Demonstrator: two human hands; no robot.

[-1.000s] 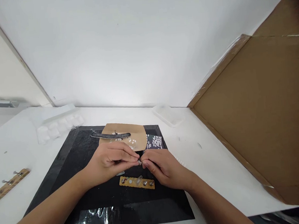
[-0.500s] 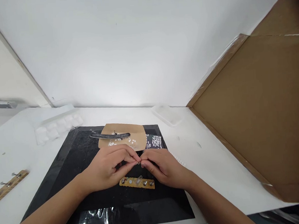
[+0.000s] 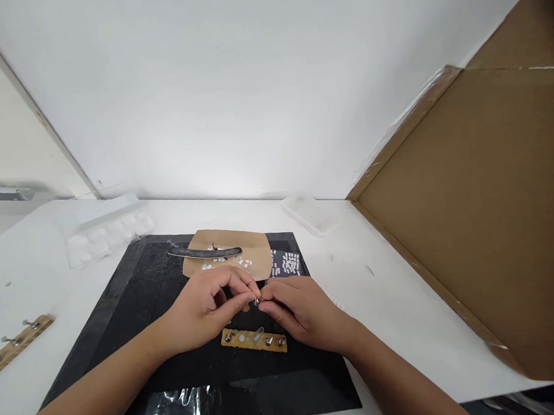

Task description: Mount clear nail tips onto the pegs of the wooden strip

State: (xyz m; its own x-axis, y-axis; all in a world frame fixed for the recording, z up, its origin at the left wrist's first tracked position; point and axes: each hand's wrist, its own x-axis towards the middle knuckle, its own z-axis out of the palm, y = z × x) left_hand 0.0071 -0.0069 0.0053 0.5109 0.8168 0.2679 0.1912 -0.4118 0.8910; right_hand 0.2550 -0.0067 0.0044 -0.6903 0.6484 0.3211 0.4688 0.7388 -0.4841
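Wooden strip (image 3: 29, 331) with 3 metal pieces (image 3: 12, 341) far left on my feed. Clear plastic tray (image 3: 111, 235) next, then black mat (image 3: 213, 379). Left hand (image 3: 203, 310) has thumb and fingertip pinched on 1 tiny shiny part (image 3: 257, 302) over the mat; I can't make out its shape. Yellow strip (image 3: 248, 342) on the mat, near side. Right hand (image 3: 308, 311) curled, thumb and forefinger closed on that part too. Cardboard (image 3: 472, 219) far right.

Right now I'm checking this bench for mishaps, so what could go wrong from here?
The tiny shiny piece at the meeting fingertips of the left hand and right hand could slip and be lost on the black mat. If dropped, it might land among the fittings on the yellow strip. Loose white bits on the tan sheet might scatter if brushed.
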